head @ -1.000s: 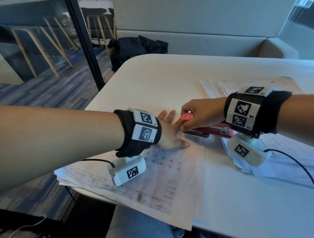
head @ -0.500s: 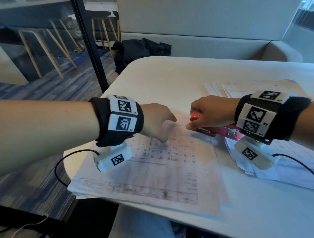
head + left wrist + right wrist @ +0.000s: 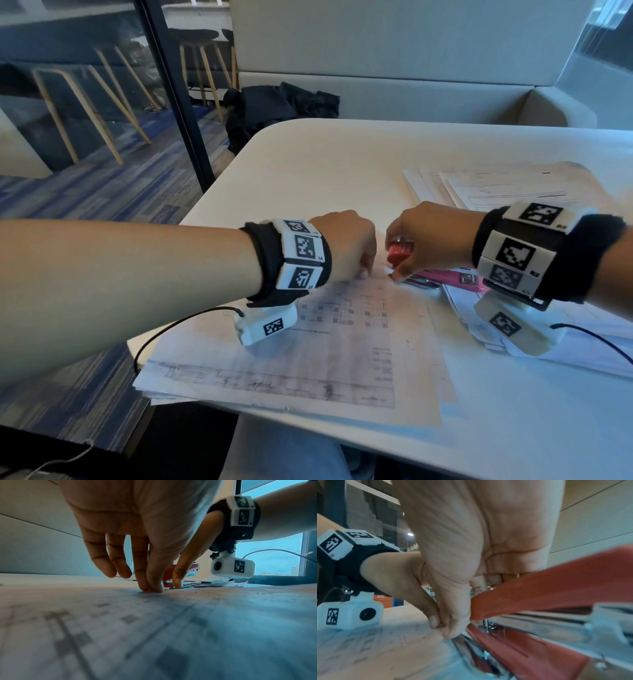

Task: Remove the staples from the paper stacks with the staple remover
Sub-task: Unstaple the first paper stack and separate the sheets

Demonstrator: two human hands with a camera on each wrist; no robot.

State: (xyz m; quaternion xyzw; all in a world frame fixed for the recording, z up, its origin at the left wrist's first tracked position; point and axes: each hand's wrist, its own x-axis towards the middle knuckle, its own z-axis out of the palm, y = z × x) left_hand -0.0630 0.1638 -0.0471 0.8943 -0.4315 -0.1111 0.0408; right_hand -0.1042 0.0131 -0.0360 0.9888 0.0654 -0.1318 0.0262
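Observation:
A paper stack [image 3: 342, 349] printed with diagrams lies on the white table [image 3: 308, 164] in front of me. My left hand [image 3: 346, 250] has its fingers curled down, and its thumb and forefinger pinch the stack's far corner [image 3: 152, 588]. My right hand [image 3: 428, 240] grips the front of the red, stapler-shaped staple remover [image 3: 399, 253], whose metal tip sits at that same corner. The right wrist view has the left hand's fingertips [image 3: 435, 619] right beside my right thumb [image 3: 455, 627] and the red tool [image 3: 539, 588]. No staple can be made out.
More paper stacks [image 3: 496, 195] lie fanned out at the right, some under my right wrist [image 3: 565, 349]. The table's rounded left edge [image 3: 219, 192] is near my left arm. A black bag [image 3: 281, 106] sits on the bench behind it.
My left hand went from lying flat on the paper to curled, with fingertips pinching at the corner. The stack has shifted slightly. My right hand stays on the red tool.

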